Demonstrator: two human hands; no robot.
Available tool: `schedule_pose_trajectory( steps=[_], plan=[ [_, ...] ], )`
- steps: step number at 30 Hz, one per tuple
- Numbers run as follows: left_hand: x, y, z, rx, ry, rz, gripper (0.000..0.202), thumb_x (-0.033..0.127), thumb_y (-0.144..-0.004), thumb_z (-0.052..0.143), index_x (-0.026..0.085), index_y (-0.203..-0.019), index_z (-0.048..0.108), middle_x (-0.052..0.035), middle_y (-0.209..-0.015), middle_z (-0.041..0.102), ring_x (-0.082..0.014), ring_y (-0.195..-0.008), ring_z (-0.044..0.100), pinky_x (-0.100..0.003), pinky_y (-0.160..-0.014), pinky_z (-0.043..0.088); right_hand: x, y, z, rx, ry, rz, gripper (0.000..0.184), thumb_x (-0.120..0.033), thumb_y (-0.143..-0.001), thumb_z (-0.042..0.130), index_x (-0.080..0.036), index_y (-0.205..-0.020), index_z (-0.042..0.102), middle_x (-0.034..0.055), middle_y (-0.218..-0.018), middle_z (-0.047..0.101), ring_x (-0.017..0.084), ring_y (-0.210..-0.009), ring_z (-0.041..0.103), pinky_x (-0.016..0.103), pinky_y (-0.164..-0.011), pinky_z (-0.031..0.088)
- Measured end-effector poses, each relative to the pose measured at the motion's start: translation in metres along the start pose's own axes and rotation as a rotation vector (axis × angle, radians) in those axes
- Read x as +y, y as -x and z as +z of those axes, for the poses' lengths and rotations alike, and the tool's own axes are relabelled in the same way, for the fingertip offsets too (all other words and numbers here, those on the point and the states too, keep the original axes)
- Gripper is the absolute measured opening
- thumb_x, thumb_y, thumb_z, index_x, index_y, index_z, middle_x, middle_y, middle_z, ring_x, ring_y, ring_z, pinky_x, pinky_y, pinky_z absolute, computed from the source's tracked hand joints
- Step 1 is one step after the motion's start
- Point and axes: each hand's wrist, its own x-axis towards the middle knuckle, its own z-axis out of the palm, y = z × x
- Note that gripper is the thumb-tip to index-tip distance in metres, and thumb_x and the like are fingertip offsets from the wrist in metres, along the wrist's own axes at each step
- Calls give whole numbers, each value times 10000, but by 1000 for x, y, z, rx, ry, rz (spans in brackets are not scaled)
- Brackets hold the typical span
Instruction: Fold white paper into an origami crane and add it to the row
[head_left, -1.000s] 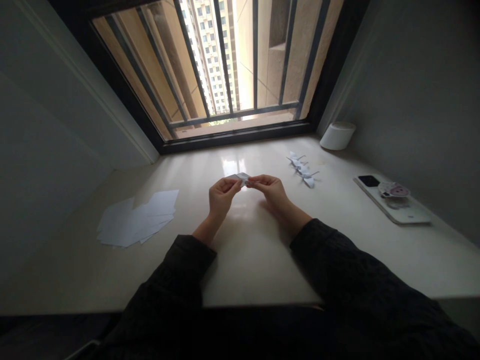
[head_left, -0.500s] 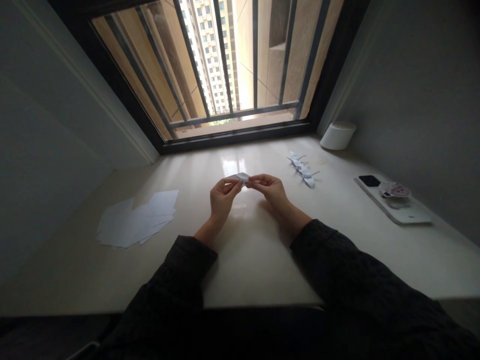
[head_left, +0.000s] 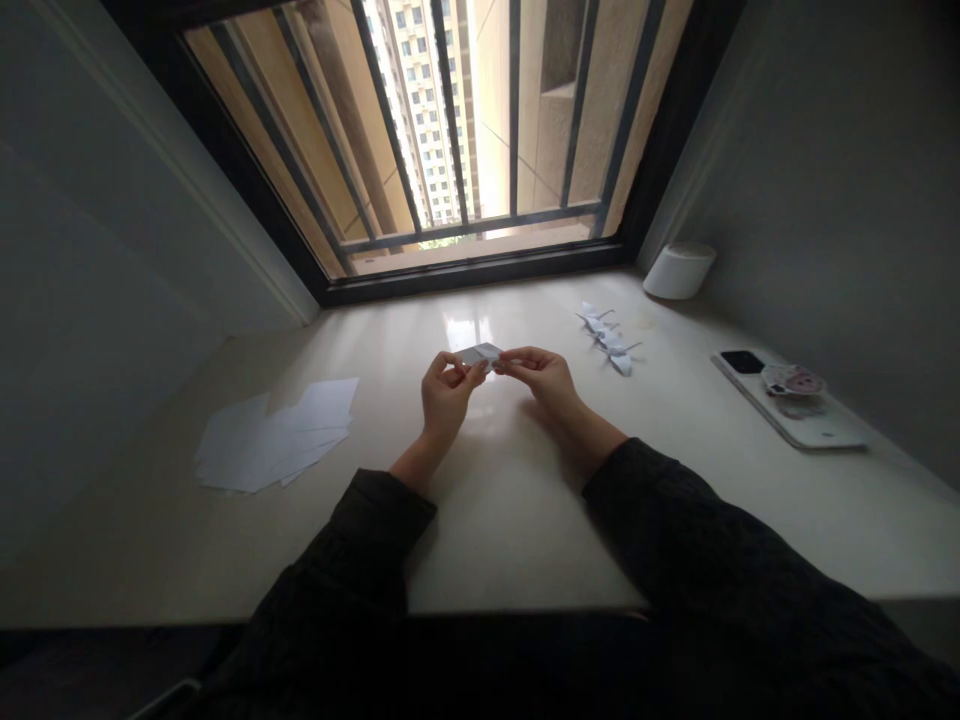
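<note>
A small folded piece of white paper (head_left: 480, 353) is held up between my two hands, a little above the pale sill. My left hand (head_left: 445, 390) pinches its left side between thumb and fingers. On the other side, my right hand (head_left: 546, 377) grips the right end with its fingertips. Fingers cover part of the paper, so its full shape is hidden. Several folded paper cranes (head_left: 606, 338) stand in a row beyond my right hand. To the left of my left hand lies a loose pile of white paper sheets (head_left: 274, 435).
A phone (head_left: 787, 400) with a round decorated grip on its back lies at the right. Near the window's right corner stands a white rounded container (head_left: 679, 271). The barred window (head_left: 480, 268) closes off the far side, and grey walls flank the sill (head_left: 510, 540).
My left fingers have shifted slightly on the folded paper, and a bit more of its left part shows. My right hand keeps its pinch. The rest stays in place.
</note>
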Motion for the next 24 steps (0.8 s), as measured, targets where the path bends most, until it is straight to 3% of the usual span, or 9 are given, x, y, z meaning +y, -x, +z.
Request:
schedule_pose_trajectory(
  steps=[7,14,24],
  plan=[
    [-1,-2,1,-3,32,-28,433,314,-635,780,181,-664,369,-19,-735,706,-166,-714,698,-282,-673,575,2,0,1,19,4,0,365,-372,-508,842,-188,-779,681,16,-664,715,175,-652,677,323,-710,520],
    [-2,-7,-3,59,30,-47,476,318,-620,784,187,-652,327,-1,-676,678,-157,-671,690,-311,-690,575,7,-3,-2,-37,-61,32,436,-420,-527,831,-217,-715,494,4,-642,713,216,-701,710,322,-714,514],
    [-4,-10,-7,64,-10,-47,473,322,-634,771,192,-645,316,21,-609,628,-159,-658,685,-301,-667,576,5,-4,-1,-96,-87,82,389,-423,-593,797,-218,-751,507,3,-689,716,210,-743,711,353,-793,513]
  ],
)
